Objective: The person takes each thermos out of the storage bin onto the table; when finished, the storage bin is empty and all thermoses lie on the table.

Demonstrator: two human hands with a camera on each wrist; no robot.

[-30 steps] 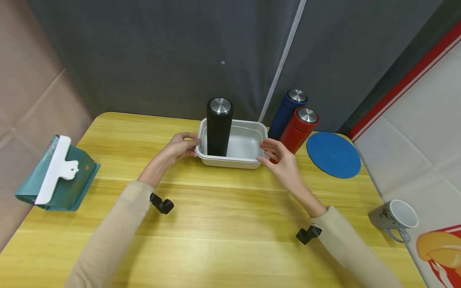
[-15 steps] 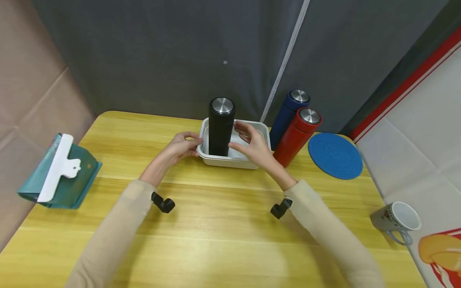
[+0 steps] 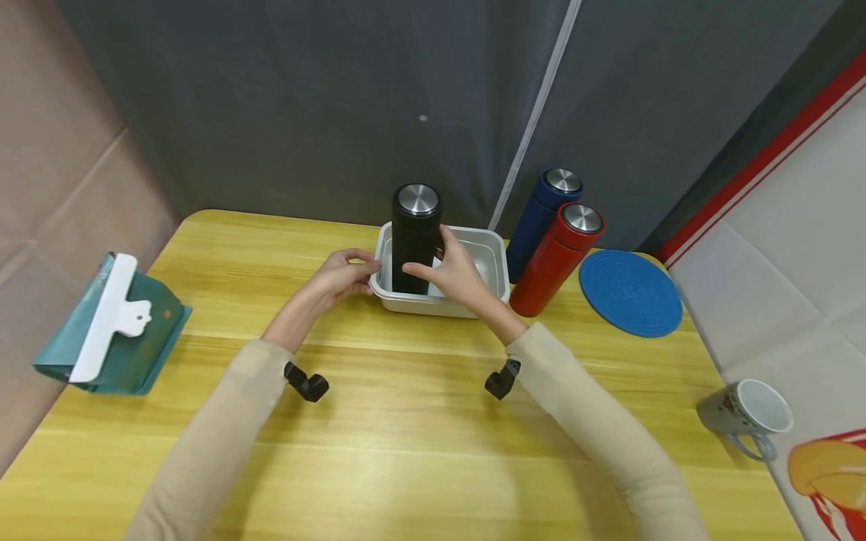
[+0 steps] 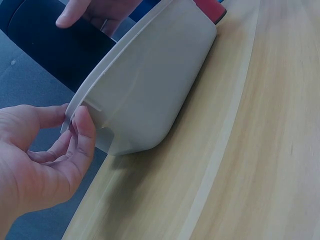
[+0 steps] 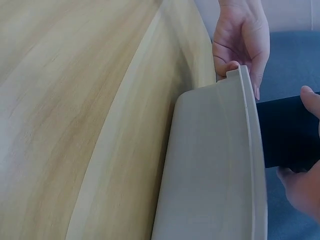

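Moved in from the tub's 3 o'clock end since a second ago: right hand (image 3: 455, 275), now wrapped about the black flask (image 3: 414, 239), thumb across the near face, fingers round the far side. Unchanged over the same span: left hand (image 3: 340, 275), pinching the lip of the tub (image 3: 492, 259) at its 9 o'clock end, thumb and fingertips closed on the small tab there, as seen from the left wrist (image 4: 47, 157). Reads as a shift from steadying the tub with both hands to one hand bracing it while the other takes the flask.

Flask upright inside the tub, at its 9 o'clock half, matte black body, brushed steel cap, taller than the tub walls by far. Tub pale grey, shallow, rounded corners, flat on the yellow table (image 3: 406, 436).

At 3 o'clock of the tub: red flask (image 3: 555, 259), then blue flask (image 3: 537, 210) behind it, blue mat (image 3: 629, 291) further out.
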